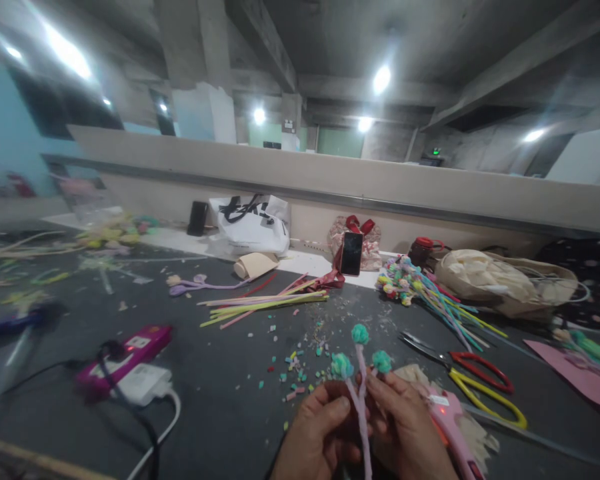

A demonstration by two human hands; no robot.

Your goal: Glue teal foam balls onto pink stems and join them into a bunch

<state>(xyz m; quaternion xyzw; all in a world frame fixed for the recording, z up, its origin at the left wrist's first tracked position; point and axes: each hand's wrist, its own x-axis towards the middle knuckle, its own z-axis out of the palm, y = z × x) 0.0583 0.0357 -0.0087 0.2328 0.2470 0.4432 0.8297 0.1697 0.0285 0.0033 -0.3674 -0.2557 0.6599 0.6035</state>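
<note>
Between my hands, near the bottom centre, stands a pale lilac pipe-cleaner stem point(363, 417). It splits into three branches, each tipped with a small teal-green fuzzy ball point(360, 334). My left hand point(317, 430) pinches the left branch near the fork. My right hand point(405, 423) has its fingers closed on the right branch. Just right of that hand lies a pink glue gun point(453, 427) with a small red light, partly covered by the hand. Scissors point(450, 367) with one red and one yellow handle lie beyond it. Scattered fuzzy clippings point(295, 373) cover the tabletop ahead of my hands.
Yellow and pink pipe cleaners point(265, 303) lie mid-table. A bunch of colourful pipe-cleaner flowers point(405, 280) sits at the back right. A magenta power strip point(130, 353) with a white charger and cables is at left. A phone point(351, 253) leans against a patterned bag.
</note>
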